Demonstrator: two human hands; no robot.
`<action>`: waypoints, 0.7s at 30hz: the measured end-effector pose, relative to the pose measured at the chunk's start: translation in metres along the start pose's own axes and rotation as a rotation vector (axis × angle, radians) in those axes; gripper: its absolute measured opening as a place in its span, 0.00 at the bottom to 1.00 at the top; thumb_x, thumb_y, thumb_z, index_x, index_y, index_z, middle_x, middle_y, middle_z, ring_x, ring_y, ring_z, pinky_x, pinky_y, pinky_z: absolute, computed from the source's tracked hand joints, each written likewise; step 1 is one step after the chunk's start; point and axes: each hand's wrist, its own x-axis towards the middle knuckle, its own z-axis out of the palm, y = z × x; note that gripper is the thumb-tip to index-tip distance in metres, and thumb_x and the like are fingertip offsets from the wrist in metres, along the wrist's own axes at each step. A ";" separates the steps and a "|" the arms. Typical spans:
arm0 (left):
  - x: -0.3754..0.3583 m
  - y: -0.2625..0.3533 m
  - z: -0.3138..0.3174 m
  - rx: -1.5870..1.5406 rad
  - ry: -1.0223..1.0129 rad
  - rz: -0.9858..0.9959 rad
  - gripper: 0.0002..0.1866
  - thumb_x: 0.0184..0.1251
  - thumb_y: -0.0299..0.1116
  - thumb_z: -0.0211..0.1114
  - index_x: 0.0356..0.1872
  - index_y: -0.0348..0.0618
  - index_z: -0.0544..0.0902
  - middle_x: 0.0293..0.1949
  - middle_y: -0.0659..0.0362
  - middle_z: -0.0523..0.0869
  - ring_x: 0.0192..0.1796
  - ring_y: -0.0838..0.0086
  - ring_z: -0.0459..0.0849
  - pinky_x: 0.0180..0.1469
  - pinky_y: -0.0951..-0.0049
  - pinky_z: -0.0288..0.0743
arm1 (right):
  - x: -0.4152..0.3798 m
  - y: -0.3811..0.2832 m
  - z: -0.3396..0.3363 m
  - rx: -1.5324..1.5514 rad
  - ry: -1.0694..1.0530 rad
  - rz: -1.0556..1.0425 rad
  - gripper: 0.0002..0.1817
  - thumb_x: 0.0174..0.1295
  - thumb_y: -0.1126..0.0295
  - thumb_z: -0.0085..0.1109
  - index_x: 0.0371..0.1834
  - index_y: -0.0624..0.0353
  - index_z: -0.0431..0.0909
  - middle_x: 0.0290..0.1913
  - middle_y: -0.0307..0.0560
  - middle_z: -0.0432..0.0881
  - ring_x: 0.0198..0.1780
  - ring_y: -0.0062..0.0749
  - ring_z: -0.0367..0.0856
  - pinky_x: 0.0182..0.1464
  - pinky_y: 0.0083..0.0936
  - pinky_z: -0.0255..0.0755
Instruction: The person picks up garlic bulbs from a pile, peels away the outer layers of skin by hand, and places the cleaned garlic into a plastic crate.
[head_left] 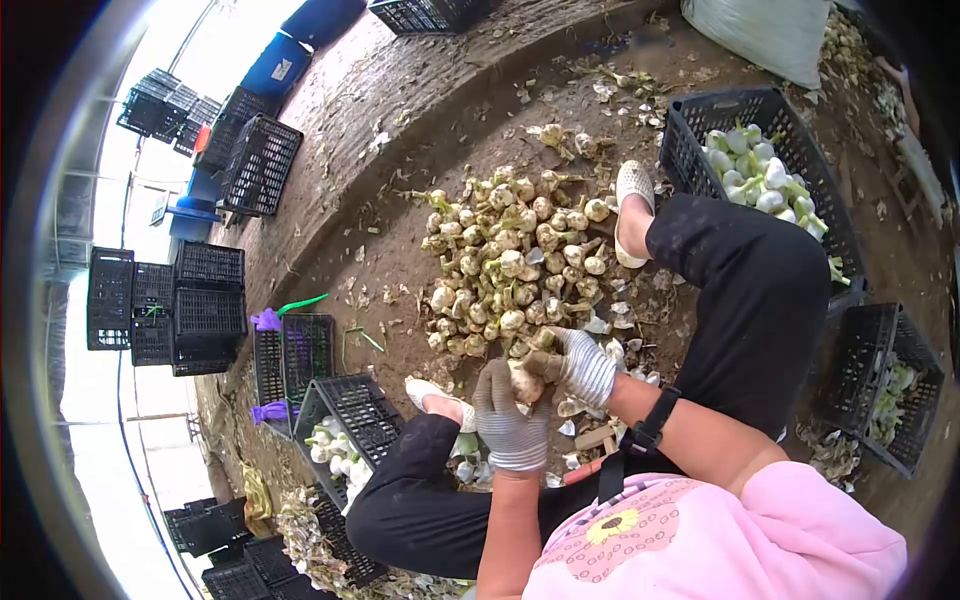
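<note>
In the head view, a dirty, pale garlic bulb [525, 383] is between my two hands, low over the ground in front of me. My left hand [508, 415], in a grey-and-white striped glove with a soiled palm, closes round the bulb from the left. From the right, my right hand [580, 365], in a matching glove, has its fingers bent onto the same bulb; they partly hide it. Just beyond the hands lies a heap of unpeeled garlic bulbs [510, 255] with short stems and soil on their skins.
A black crate [690, 170] of cleaned white bulbs stands by my right knee. Another crate [365, 415] with white bulbs is at my left leg. Behind my right side sits a crate [900, 440] with trimmings. Loose skins cover the soil. Stacked crates [210, 300] stand far left.
</note>
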 end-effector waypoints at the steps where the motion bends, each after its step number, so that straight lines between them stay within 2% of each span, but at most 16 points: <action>1: 0.001 0.003 0.001 0.034 -0.003 0.019 0.40 0.38 0.35 0.77 0.56 0.39 0.67 0.51 0.47 0.73 0.52 0.54 0.73 0.53 0.63 0.70 | 0.003 0.005 -0.004 -0.012 0.018 0.015 0.21 0.54 0.62 0.65 0.44 0.64 0.74 0.36 0.39 0.79 0.37 0.18 0.72 0.39 0.21 0.72; 3: 0.003 0.006 0.004 0.066 0.018 0.039 0.37 0.38 0.36 0.77 0.54 0.39 0.70 0.49 0.48 0.74 0.51 0.54 0.73 0.52 0.62 0.70 | 0.009 0.011 -0.010 -0.032 0.009 0.035 0.20 0.55 0.63 0.64 0.46 0.65 0.74 0.37 0.40 0.79 0.37 0.20 0.74 0.39 0.22 0.73; 6: 0.007 0.007 0.002 0.102 -0.025 0.093 0.35 0.38 0.35 0.76 0.52 0.39 0.72 0.49 0.48 0.74 0.50 0.54 0.74 0.52 0.61 0.70 | 0.008 0.012 -0.018 0.166 -0.036 0.143 0.19 0.55 0.65 0.64 0.45 0.65 0.74 0.37 0.41 0.80 0.37 0.21 0.75 0.39 0.22 0.73; 7: 0.008 0.007 0.001 0.119 -0.046 0.093 0.35 0.37 0.35 0.77 0.51 0.40 0.72 0.48 0.49 0.74 0.50 0.55 0.74 0.52 0.61 0.70 | 0.006 0.012 -0.019 0.063 -0.039 0.129 0.17 0.55 0.67 0.64 0.45 0.64 0.74 0.37 0.41 0.80 0.36 0.21 0.75 0.39 0.23 0.73; 9: 0.013 0.005 -0.003 0.157 -0.087 0.093 0.35 0.35 0.34 0.77 0.50 0.40 0.73 0.47 0.49 0.75 0.49 0.55 0.74 0.51 0.61 0.70 | 0.005 0.010 -0.018 0.093 -0.026 0.175 0.16 0.55 0.68 0.63 0.44 0.64 0.76 0.37 0.41 0.80 0.36 0.21 0.75 0.39 0.22 0.73; 12: 0.025 0.002 -0.018 0.017 -0.192 0.015 0.34 0.32 0.31 0.77 0.48 0.40 0.73 0.45 0.51 0.76 0.47 0.59 0.76 0.49 0.63 0.72 | 0.004 0.011 -0.017 0.028 -0.058 0.168 0.14 0.55 0.70 0.63 0.43 0.63 0.77 0.36 0.40 0.81 0.35 0.20 0.76 0.39 0.22 0.72; 13: 0.027 -0.001 -0.021 -0.259 -0.243 -0.173 0.34 0.31 0.27 0.76 0.48 0.40 0.73 0.43 0.53 0.77 0.44 0.64 0.79 0.47 0.68 0.74 | 0.004 0.012 -0.017 -0.010 -0.076 0.152 0.14 0.55 0.70 0.63 0.43 0.63 0.78 0.35 0.39 0.81 0.35 0.20 0.76 0.39 0.21 0.72; 14: 0.029 -0.009 -0.026 -0.306 -0.303 -0.201 0.34 0.32 0.24 0.75 0.49 0.39 0.72 0.42 0.54 0.78 0.43 0.66 0.79 0.47 0.70 0.75 | 0.003 0.011 -0.017 -0.035 -0.116 0.126 0.14 0.54 0.70 0.63 0.43 0.63 0.78 0.35 0.39 0.81 0.36 0.19 0.76 0.39 0.20 0.72; 16: 0.028 -0.011 -0.030 -0.701 -0.408 -0.518 0.33 0.36 0.31 0.76 0.49 0.38 0.72 0.41 0.55 0.78 0.43 0.65 0.79 0.48 0.67 0.75 | 0.000 0.007 -0.019 -0.090 -0.193 0.066 0.14 0.54 0.71 0.63 0.43 0.63 0.79 0.34 0.38 0.82 0.36 0.19 0.76 0.39 0.19 0.71; 18: 0.028 -0.017 -0.023 -1.389 -0.387 -0.778 0.32 0.42 0.41 0.73 0.50 0.38 0.72 0.41 0.54 0.79 0.42 0.62 0.80 0.45 0.63 0.77 | -0.004 0.002 -0.019 -0.027 -0.211 0.039 0.13 0.54 0.72 0.63 0.43 0.62 0.79 0.37 0.38 0.82 0.36 0.19 0.76 0.40 0.19 0.72; 19: 0.023 -0.012 -0.019 -1.605 -0.363 -0.804 0.35 0.44 0.49 0.70 0.51 0.38 0.71 0.42 0.54 0.78 0.40 0.60 0.80 0.42 0.61 0.78 | -0.009 -0.001 -0.018 0.058 -0.202 0.055 0.13 0.54 0.72 0.62 0.43 0.62 0.79 0.37 0.38 0.82 0.36 0.19 0.76 0.41 0.19 0.72; 21: 0.016 -0.022 -0.008 -1.562 -0.332 -0.860 0.31 0.51 0.45 0.67 0.55 0.42 0.68 0.47 0.53 0.75 0.42 0.60 0.79 0.42 0.58 0.77 | -0.010 -0.007 -0.021 0.105 -0.176 0.025 0.11 0.55 0.73 0.61 0.42 0.62 0.80 0.39 0.39 0.82 0.37 0.19 0.77 0.42 0.20 0.73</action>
